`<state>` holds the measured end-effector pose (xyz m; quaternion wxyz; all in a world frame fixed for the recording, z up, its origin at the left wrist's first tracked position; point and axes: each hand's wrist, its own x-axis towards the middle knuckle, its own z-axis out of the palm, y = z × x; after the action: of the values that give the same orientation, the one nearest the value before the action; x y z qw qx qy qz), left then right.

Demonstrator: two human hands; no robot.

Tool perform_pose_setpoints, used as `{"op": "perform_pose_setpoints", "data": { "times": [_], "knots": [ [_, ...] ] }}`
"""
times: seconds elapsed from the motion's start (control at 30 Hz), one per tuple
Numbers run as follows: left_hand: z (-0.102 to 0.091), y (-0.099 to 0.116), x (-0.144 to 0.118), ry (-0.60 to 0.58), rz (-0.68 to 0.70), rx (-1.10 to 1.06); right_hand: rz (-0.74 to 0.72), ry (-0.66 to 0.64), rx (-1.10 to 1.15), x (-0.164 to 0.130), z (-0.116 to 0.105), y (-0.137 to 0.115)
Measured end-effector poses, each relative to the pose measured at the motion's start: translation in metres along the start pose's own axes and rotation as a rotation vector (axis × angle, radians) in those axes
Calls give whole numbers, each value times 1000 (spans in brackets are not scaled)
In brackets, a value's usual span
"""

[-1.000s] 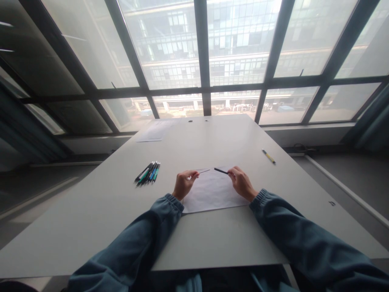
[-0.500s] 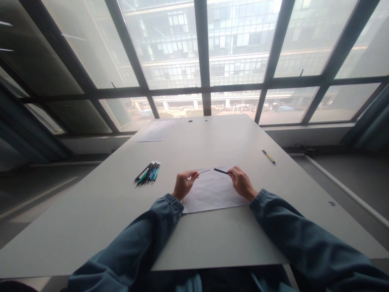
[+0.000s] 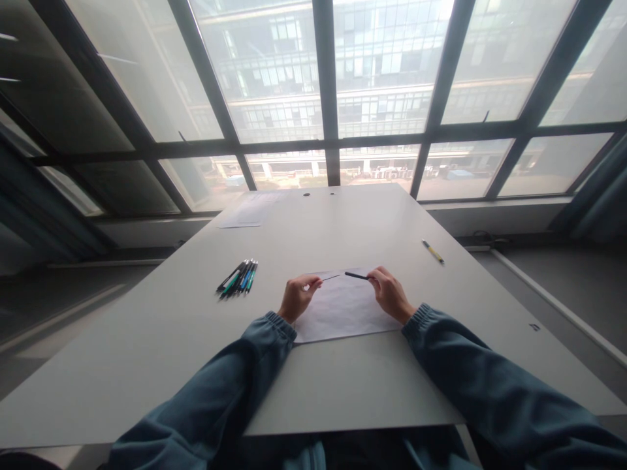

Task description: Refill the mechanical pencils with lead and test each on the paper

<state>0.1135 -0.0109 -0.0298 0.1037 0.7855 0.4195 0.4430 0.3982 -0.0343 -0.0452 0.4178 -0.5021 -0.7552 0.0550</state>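
Left hand (image 3: 296,297) pinches a thin dark refill rod (image 3: 330,277), right hand (image 3: 390,294) grips the black pen barrel (image 3: 356,275), both just above the white paper sheet (image 3: 343,310). Keep tip & opening aligned, w/ slow push.

Bundle of pens (image 3: 238,278), yellow pen (image 3: 434,251), far paper (image 3: 249,213) on table (image 3: 343,385)

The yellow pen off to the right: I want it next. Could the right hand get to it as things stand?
Probably yes: bare table lies between the right hand and the yellow pen, but that hand already holds a black pen barrel.
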Motion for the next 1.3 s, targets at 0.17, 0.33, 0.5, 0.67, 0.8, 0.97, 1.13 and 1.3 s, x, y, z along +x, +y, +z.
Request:
{"op": "perform_pose_setpoints", "data": {
  "times": [0.17,0.33,0.5,0.67,0.8,0.97,1.13,1.3],
  "knots": [
    [-1,0,1,-64,130,107,-79,-29,-98,2,-4,-3],
    [1,6,1,-114,183,124,-148,-123,-128,3,-4,-12],
    [3,9,0,-160,216,103,-194,-195,-69,1,-1,-19],
    [3,10,0,-158,208,55,-205,-218,-53,-1,-1,-21],
    [3,11,0,-159,199,27,-219,-230,-36,-1,-1,-20],
    [3,11,-1,-156,185,-20,-221,-221,-15,-1,0,-21],
    [4,10,-2,-149,178,-63,-222,-216,-6,-1,-1,-22],
    [4,14,-1,-142,173,-97,-211,-209,2,-1,-2,-23]
  ]
}}
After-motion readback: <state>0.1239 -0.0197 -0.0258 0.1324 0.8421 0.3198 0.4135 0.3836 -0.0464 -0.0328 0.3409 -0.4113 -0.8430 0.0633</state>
